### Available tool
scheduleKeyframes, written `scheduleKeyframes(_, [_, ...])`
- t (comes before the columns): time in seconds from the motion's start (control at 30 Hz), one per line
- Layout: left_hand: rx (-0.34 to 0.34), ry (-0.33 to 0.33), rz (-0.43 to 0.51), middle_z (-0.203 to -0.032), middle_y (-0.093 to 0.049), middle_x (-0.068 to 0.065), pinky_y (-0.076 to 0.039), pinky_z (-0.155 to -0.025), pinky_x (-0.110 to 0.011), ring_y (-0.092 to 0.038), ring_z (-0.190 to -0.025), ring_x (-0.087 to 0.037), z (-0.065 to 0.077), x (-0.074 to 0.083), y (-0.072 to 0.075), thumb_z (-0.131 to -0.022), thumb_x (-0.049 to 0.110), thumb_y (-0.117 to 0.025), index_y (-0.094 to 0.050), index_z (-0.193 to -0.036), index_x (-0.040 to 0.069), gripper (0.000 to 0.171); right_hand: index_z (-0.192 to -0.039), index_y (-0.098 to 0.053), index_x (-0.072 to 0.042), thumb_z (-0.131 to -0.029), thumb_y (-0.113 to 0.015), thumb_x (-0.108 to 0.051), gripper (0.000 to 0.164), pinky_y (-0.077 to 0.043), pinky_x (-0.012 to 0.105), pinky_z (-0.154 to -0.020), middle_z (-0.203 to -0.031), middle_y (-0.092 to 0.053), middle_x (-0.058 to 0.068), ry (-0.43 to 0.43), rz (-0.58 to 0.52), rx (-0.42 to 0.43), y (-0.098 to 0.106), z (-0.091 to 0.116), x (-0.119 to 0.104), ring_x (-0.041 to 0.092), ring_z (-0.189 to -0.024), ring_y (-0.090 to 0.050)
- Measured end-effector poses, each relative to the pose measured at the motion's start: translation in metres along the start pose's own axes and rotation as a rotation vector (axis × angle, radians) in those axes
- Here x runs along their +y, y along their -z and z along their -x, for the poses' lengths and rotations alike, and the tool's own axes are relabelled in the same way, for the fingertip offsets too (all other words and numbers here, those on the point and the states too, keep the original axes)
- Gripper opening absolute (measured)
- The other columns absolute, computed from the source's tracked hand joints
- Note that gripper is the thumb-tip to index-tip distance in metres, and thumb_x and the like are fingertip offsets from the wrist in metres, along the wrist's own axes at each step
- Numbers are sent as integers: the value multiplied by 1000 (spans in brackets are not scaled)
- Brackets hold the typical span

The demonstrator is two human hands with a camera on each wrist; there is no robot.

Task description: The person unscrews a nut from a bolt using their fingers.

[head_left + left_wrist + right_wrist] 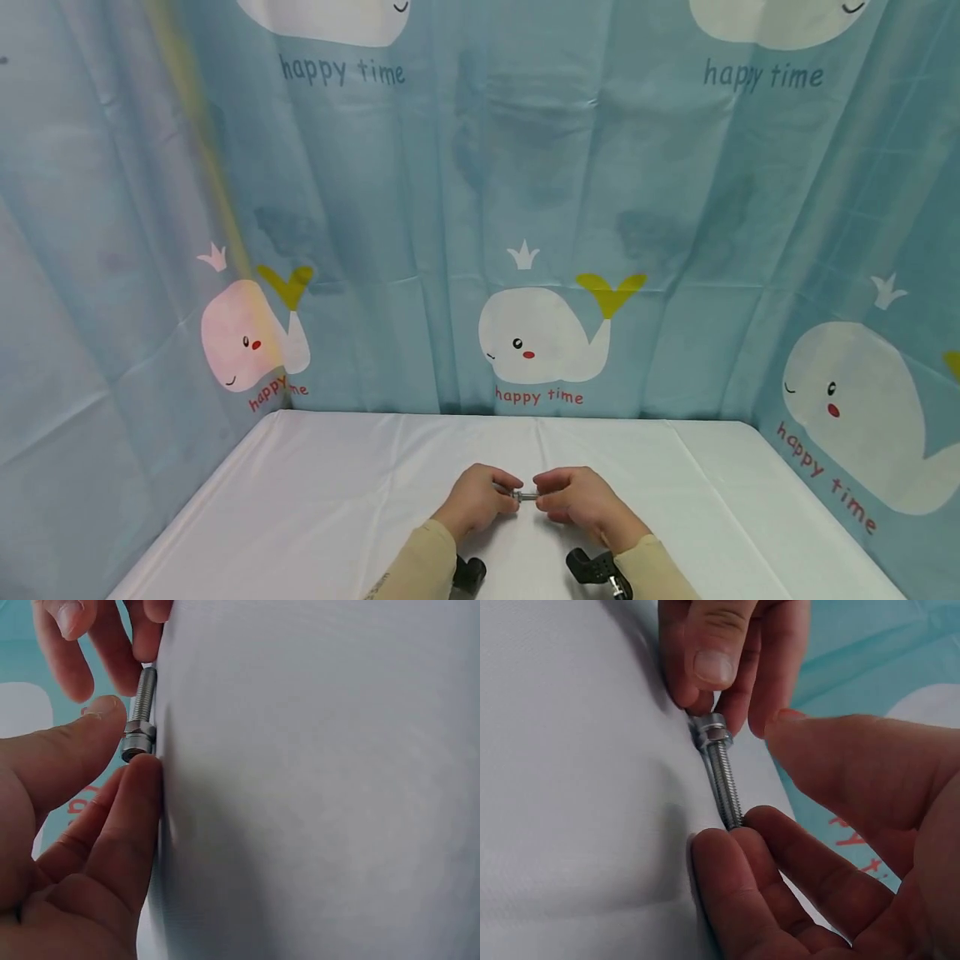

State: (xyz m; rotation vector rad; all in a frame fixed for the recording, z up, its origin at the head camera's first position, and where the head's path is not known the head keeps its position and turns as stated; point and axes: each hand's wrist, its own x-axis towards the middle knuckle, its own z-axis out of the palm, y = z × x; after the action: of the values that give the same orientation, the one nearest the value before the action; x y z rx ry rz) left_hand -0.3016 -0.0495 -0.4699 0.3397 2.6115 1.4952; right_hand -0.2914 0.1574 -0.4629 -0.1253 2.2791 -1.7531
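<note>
A silver socket-head bolt (726,776) with a hex nut (716,736) threaded up near its head lies on the white tabletop between the two hands. In the left wrist view, the bolt (142,701) has its head toward the left hand (82,817). That hand's thumb and forefinger are parted around the head, with a fingertip close against it; whether they touch is hard to tell. At the threaded end is the right hand (840,847), its thumb raised well apart from its fingers. The fingertips lie beside the bolt's tip.
White cloth covers the table (322,492). Blue curtains (420,208) printed with whales hang behind it and at both sides. Black wrist devices (592,567) sit below both forearms, close to the tabletop.
</note>
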Motion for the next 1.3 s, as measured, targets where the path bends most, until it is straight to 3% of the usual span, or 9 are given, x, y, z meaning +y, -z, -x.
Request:
scheduleKeyframes(0.43, [41,-8,-93,-75,-66,7,-49,-75,-37,-57,-75,-11,-2,-4,-3,-75,4,-84,-79,-88,13,17,-103,-74,2,-80,-76,1,23,-55,35,-71,-94,-68,7,21,123,78,-11,-1,0,18,-80,-63])
scheduleKeyframes(0.7, [75,-61,-149,-68,-61,8,-48,-68,-34,-54,-70,-13,-2,-5,-6,-72,1,-83,-77,-78,14,15,-89,-77,-5,-76,-76,3,16,-51,34,-61,-80,-65,1,96,298,157,-23,-4,3,17,-71,-58])
scheduleKeyframes(0.93, [81,-85,-188,-67,-61,10,-47,-66,-33,-54,-70,-12,-2,-6,-7,-74,5,-83,-76,-75,16,13,-80,-76,-11,-73,-74,2,15,-48,34,-61,-74,-63,-4,159,471,234,-30,-5,3,15,-69,-54])
scheduleKeyframes(1.2, [48,-92,-169,-69,-62,10,-48,-67,-34,-55,-71,-12,-1,-8,-5,-76,7,-81,-76,-75,15,10,-77,-74,-12,-72,-71,1,14,-47,34,-59,-71,-62,-4,179,490,211,-31,-3,0,16,-67,-54])
scheduleKeyframes(1.3, [21,-64,-135,-71,-64,9,-49,-68,-35,-55,-72,-13,0,-8,-3,-77,9,-80,-76,-78,13,6,-79,-75,-11,-76,-73,-1,10,-48,33,-59,-73,-63,-3,157,440,181,-27,-3,2,16,-67,-55])
